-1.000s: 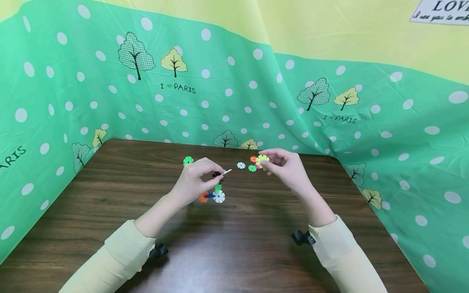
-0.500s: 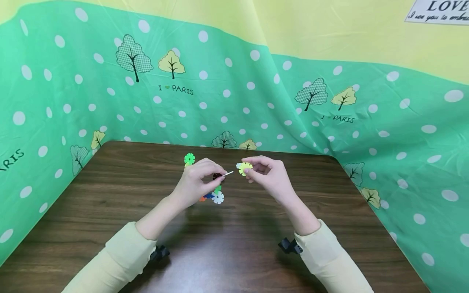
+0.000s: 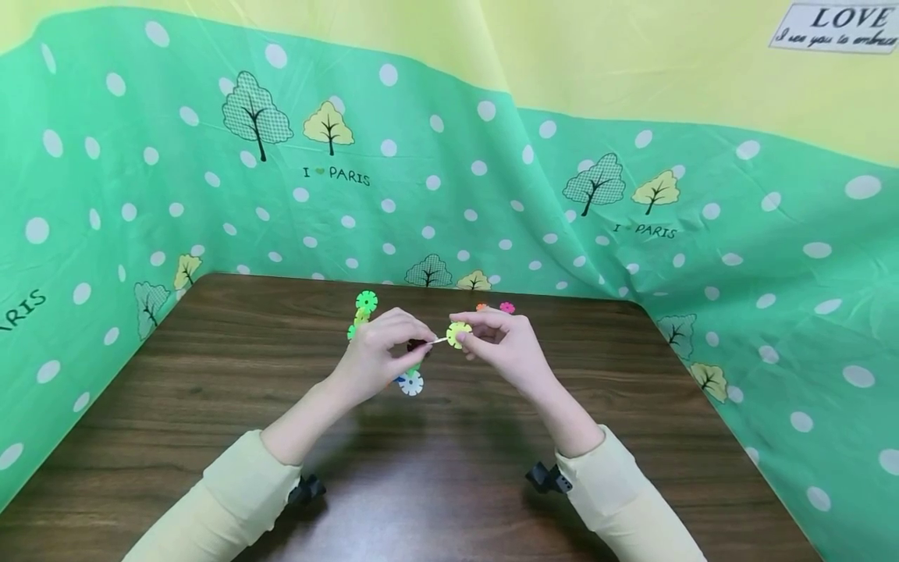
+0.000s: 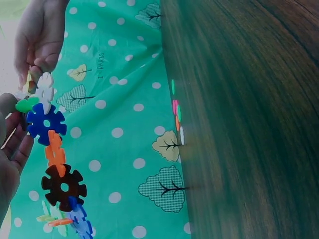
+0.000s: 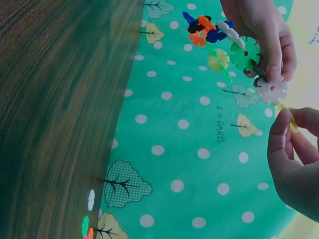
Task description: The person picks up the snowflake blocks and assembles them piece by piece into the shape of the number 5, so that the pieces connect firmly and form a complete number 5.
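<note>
"LOVE" and "I see you to embrace" stand on one label [image 3: 836, 28]; the backdrop [image 3: 449, 148] carries "PARIS" twice in full and once cut off at the left edge. The left hand [image 3: 382, 343] has its fingers clamped on one white disc [image 5: 272, 94], joined to a multicoloured chain [image 4: 55, 152]; the right hand [image 3: 509, 347] pinches one yellow disc [image 3: 459, 335], touching the white one. At least five loose discs [image 4: 182, 135] lie on the desk [image 3: 449, 484].

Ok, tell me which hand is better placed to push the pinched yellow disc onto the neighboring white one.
The right hand, probably: it pinches the yellow disc, whose edge appears to meet the white disc. The left hand grips the chain beside that white disc, so it seems better suited to steadying.
</note>
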Action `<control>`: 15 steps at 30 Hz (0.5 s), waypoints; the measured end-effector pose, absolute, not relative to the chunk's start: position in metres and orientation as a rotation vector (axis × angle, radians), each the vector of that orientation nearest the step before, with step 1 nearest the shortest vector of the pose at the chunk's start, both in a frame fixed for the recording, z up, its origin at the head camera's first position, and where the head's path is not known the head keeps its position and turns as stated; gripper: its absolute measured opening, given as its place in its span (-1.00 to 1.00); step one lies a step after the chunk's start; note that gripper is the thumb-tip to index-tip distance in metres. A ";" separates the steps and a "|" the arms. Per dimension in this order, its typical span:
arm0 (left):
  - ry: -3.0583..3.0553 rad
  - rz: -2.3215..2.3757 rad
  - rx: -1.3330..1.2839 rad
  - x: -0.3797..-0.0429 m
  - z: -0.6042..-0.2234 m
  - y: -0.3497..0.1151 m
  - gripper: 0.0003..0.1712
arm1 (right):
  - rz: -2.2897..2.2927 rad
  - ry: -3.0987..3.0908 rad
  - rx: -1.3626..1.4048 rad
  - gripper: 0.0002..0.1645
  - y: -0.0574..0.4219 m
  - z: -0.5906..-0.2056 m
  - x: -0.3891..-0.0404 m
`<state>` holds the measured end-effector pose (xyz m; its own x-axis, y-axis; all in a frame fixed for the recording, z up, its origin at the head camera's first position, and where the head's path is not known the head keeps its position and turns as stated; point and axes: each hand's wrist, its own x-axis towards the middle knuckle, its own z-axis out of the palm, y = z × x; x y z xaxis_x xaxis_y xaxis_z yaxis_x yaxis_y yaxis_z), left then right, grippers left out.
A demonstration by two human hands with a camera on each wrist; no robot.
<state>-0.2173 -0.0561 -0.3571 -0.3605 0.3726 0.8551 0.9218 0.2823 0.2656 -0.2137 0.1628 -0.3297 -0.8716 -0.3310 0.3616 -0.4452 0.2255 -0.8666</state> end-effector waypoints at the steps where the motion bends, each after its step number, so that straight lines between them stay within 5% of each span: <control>1: -1.878 -1.031 -1.160 -0.217 -0.357 -0.056 -0.84 | 1.750 -2.374 0.755 -0.70 0.162 -0.330 -0.214; 15: -1.890 -1.006 -1.142 -0.215 -0.357 -0.058 -0.85 | 1.820 -2.335 0.731 -0.69 0.159 -0.327 -0.209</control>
<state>-0.2147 -0.0582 -0.3568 -0.3664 0.3719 0.8529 0.9152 0.3095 0.2582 -0.2087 0.1588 -0.3274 -0.8812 -0.3115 0.3556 -0.4209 0.1746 -0.8902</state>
